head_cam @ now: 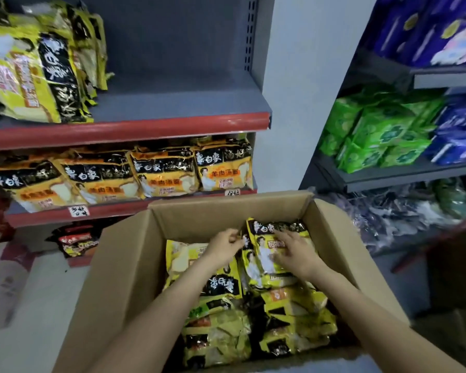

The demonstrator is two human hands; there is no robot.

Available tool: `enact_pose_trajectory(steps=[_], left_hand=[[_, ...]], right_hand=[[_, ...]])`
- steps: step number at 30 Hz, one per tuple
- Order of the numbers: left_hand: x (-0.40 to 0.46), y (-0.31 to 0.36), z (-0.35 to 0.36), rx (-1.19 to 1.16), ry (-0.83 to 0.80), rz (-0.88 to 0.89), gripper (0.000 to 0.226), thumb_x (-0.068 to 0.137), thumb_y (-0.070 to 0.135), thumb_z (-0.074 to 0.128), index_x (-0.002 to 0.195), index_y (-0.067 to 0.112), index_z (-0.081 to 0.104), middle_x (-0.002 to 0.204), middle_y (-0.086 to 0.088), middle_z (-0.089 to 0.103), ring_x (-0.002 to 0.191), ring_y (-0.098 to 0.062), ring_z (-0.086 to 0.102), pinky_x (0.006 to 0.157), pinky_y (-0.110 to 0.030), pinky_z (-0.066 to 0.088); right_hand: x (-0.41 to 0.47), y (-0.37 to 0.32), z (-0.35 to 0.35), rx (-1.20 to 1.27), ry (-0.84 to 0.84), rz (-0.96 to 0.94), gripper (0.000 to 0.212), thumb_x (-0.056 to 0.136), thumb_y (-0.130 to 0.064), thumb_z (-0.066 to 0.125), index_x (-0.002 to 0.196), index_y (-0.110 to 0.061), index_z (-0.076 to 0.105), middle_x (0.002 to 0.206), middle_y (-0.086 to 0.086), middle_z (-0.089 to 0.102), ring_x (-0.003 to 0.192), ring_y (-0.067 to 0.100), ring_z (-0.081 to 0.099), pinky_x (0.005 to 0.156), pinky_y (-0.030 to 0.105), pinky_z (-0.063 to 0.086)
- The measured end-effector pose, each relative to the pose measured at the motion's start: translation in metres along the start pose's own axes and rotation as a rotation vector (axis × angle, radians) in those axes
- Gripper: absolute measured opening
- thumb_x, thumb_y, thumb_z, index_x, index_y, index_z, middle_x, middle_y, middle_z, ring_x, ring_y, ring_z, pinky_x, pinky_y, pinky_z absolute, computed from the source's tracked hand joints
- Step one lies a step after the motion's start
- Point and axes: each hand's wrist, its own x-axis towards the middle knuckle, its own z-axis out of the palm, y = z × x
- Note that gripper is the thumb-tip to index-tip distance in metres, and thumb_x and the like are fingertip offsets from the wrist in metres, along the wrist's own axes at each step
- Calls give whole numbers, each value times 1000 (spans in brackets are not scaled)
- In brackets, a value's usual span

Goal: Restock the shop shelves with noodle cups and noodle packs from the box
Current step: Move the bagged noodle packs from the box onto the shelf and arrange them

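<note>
In the open cardboard box (124, 265) at 6 o'clock, both your hands are down among the yellow-and-black noodle packs (218, 319) that fill it. Your left hand (223, 246) has its fingers curled, pinching the left edge of the upright pack (261, 254) that stands at the far end of the box, toward 12 o'clock. Your right hand (293, 251) lies on the front of that same pack, fingers spread and nearly straight; whether the thumb hooks behind it I cannot tell. The two hands are close together, one each side of the pack. At 10 o'clock, the upper shelf (172, 103) holds yellow packs (38, 71) on its left and bare grey board on its right. Below it, at 9 o'clock, orange packs (145, 170) stand in a full row.
</note>
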Motion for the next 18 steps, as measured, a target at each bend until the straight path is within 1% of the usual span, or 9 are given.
enact_pose_trajectory(steps=[3,4,6,7,9,11,14,16,18], left_hand=[[11,-9,19,-92,-27,-118,50,95,28,53,137,4,42,132,-15,54,119,-36,52,87,-38,45],[13,-11,24,-129,-8,-144,49,94,28,55,134,2,45,127,-15,56,114,-35,55,83,-36,46],[18,-12,30,-228,53,-178,43,91,25,60,125,0,53,112,-15,62,93,-26,60,76,-31,47],[21,-12,32,-288,74,-194,39,89,22,63,120,-1,56,103,-14,62,85,-21,58,72,-30,48],[23,-12,36,-374,112,-221,26,86,15,67,105,-1,60,94,-12,59,79,-18,56,67,-27,50],[25,-10,38,-391,156,-215,9,84,9,68,83,7,59,88,-10,57,71,-16,54,61,-26,49],[24,-5,38,-345,152,-165,16,86,5,63,79,14,53,82,-6,58,71,-17,55,54,-25,46],[18,-2,35,-359,105,-112,20,88,5,60,75,17,51,81,-5,58,73,-16,56,56,-25,48],[10,-1,32,-404,73,-71,20,88,7,61,75,18,51,86,-6,57,81,-19,56,61,-27,51]], right_hand=[[1,9,2,-19,-9,-14,72,88,-42,57,148,-23,21,156,4,17,143,24,17,115,33,20],[2,10,1,-20,0,-22,74,87,-43,58,148,-23,21,156,4,17,143,24,17,115,33,20],[5,13,-2,-18,1,-31,78,85,-45,61,148,-24,20,157,3,13,144,23,14,116,33,18],[6,14,-4,-21,-5,-36,81,84,-47,62,148,-24,20,157,3,10,144,22,12,116,33,17],[10,15,-7,-32,-28,-52,84,81,-49,63,149,-25,18,158,1,6,145,21,10,118,35,16],[15,17,-9,-16,-57,-71,89,79,-49,66,149,-26,17,158,0,5,145,21,9,118,38,16],[19,19,-12,34,-57,-95,96,73,-46,74,148,-24,19,155,3,16,143,21,18,115,35,22],[19,19,-16,75,-21,-107,98,70,-43,77,148,-22,22,147,5,26,137,21,27,112,30,25],[16,16,-21,109,22,-111,95,70,-43,77,147,-22,25,135,6,32,131,20,29,107,26,24]])
